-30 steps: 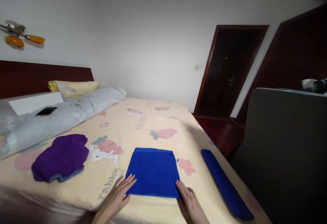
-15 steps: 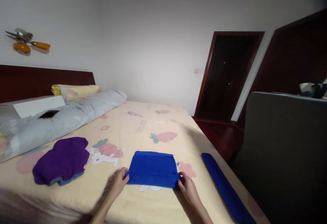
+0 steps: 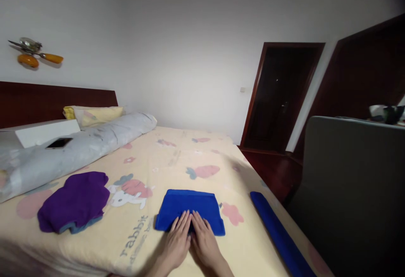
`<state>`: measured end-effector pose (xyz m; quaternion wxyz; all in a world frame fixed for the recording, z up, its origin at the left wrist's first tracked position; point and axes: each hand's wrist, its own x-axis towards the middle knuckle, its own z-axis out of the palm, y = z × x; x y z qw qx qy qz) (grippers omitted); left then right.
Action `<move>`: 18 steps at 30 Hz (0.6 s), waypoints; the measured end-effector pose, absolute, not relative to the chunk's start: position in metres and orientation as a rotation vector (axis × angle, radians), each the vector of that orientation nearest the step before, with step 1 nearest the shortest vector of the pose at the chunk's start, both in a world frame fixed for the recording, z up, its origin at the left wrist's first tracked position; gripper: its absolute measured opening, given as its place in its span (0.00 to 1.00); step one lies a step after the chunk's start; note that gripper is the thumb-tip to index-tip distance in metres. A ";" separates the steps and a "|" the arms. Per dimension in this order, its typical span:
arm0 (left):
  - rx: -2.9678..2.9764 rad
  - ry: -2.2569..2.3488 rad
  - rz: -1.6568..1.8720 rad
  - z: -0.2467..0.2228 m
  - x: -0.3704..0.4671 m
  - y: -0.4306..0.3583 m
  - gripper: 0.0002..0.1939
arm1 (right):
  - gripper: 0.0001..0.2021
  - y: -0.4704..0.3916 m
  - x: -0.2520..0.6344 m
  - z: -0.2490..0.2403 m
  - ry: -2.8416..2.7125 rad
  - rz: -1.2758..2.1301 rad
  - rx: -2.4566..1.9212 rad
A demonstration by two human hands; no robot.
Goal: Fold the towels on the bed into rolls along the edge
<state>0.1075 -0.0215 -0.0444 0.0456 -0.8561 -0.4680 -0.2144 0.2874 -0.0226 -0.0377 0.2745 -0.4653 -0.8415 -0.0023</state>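
Observation:
A folded blue cloth (image 3: 190, 202) lies flat on the bed near its front edge. My left hand (image 3: 179, 239) rests palm down on the cloth's near middle, fingers stretched out. Beside it, my right hand (image 3: 204, 237) lies the same way, and the fingertips of both nearly touch. A long, narrow blue folded strip (image 3: 278, 235) lies along the bed's right edge. To the left is a crumpled purple cloth (image 3: 76, 201) with a grey-blue underside.
The bed (image 3: 177, 159) has a cream sheet with carrot and rabbit prints. A grey rolled bundle (image 3: 104, 140) bears a phone (image 3: 59, 143) and a white box (image 3: 47, 133). A dark chair back (image 3: 351, 192) stands at the right.
Both hands have let go of the blue cloth's side edges and moved inward onto its near middle, fingers now extended. Printed lettering on the sheet shows where my left arm was.

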 end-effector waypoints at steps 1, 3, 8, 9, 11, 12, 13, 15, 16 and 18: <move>-2.627 -1.446 -0.613 -0.046 0.109 -0.022 0.35 | 0.29 -0.023 0.286 -0.041 -2.283 -0.006 -1.252; -2.653 -1.477 -0.546 -0.046 0.104 -0.021 0.34 | 0.29 -0.024 0.291 -0.046 -2.297 -0.021 -1.269; -2.643 -1.548 -0.509 -0.037 0.060 -0.019 0.32 | 0.27 -0.028 0.329 -0.046 -2.286 -0.029 -1.374; -2.633 -1.563 -0.510 -0.036 0.050 -0.019 0.31 | 0.26 -0.029 0.338 -0.045 -2.282 -0.022 -1.399; -2.620 -1.580 -0.519 -0.036 0.030 -0.018 0.31 | 0.27 -0.029 0.355 -0.043 -2.273 -0.003 -1.449; -2.617 -1.589 -0.530 -0.037 0.022 -0.018 0.31 | 0.27 -0.029 0.362 -0.042 -2.266 0.006 -1.470; -2.619 -1.597 -0.544 -0.037 0.014 -0.017 0.31 | 0.28 -0.029 0.369 -0.042 -2.257 0.011 -1.487; -2.631 -1.614 -0.577 -0.039 0.003 -0.014 0.32 | 0.29 -0.026 0.378 -0.042 -2.241 0.009 -1.499; -2.639 -1.622 -0.595 -0.039 -0.001 -0.012 0.32 | 0.29 -0.025 0.381 -0.042 -2.235 0.006 -1.496; -2.652 -1.635 -0.626 -0.039 -0.003 -0.007 0.34 | 0.29 -0.020 0.383 -0.042 -2.218 -0.001 -1.490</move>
